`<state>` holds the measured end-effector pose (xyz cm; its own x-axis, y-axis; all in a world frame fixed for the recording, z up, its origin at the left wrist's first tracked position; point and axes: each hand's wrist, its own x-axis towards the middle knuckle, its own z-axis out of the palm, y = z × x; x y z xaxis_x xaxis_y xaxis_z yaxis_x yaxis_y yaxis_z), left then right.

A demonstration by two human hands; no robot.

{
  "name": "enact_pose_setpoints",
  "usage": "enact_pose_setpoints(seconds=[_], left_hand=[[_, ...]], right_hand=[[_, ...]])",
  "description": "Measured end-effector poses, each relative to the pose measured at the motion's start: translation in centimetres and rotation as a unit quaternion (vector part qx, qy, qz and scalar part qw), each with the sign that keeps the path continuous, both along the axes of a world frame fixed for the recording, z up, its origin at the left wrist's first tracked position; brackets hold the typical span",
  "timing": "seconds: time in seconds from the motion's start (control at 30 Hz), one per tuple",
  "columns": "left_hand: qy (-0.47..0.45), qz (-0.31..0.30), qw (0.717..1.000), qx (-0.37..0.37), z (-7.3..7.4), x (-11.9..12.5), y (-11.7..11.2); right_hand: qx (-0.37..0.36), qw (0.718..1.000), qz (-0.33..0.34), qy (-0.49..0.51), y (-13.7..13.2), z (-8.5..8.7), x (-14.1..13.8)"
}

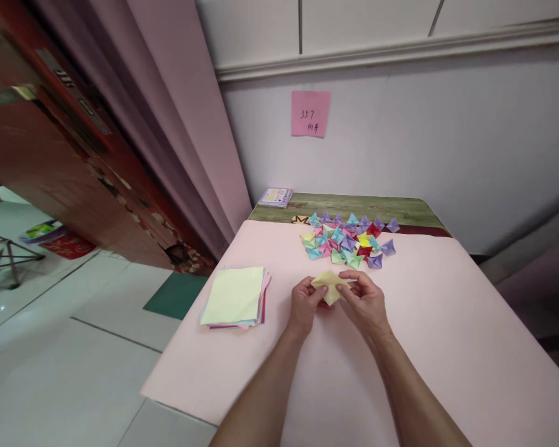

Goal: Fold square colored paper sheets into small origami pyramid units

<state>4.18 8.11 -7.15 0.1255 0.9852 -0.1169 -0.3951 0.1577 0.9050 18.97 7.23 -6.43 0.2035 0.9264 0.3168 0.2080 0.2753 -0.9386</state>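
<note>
A pale yellow folded paper (330,279) is held between my two hands above the pink-covered table. My left hand (305,303) grips its left side, the thumb pressed on the front face. On the right side, my right hand (367,302) pinches the paper with the thumb near its middle and the fingers along the upper right edge. Just beyond the hands lies a cluster of small folded paper pieces (349,242) in purple, blue, green, pink, red and yellow. To the left rests a stack of square paper sheets (236,295), pale yellow on top.
The table (447,323) wears a pink cover, with a green wood-patterned strip (377,207) bare at the back. A small printed pack (276,197) sits at the far left corner. A pink note (310,113) is on the wall. A curtain (181,93) and red door (74,136) stand left.
</note>
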Motion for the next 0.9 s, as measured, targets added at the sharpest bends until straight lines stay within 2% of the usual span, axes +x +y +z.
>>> enact_pose_setpoints(seconds=[0.2,0.5,0.67,0.8,0.9], left_hand=[[-0.004,0.007,1.0,0.005,0.0,0.0,-0.1],[0.018,0.012,1.0,0.011,0.8,0.3,-0.7],[-0.003,0.05,0.999,-0.021,0.8,0.4,-0.7],[-0.011,0.069,0.998,-0.009,0.4,0.3,-0.6],[-0.011,0.066,0.998,0.01,0.2,0.2,-0.6]], right_hand=[[0.004,1.0,0.018,0.013,0.0,0.1,0.1],[0.018,0.998,0.011,-0.054,-0.5,0.7,0.2],[0.042,0.997,0.044,-0.045,-0.8,0.7,0.2],[0.001,0.999,0.031,-0.022,-0.6,-0.2,-0.1],[-0.046,0.998,0.024,0.046,-0.4,-1.2,-0.5]])
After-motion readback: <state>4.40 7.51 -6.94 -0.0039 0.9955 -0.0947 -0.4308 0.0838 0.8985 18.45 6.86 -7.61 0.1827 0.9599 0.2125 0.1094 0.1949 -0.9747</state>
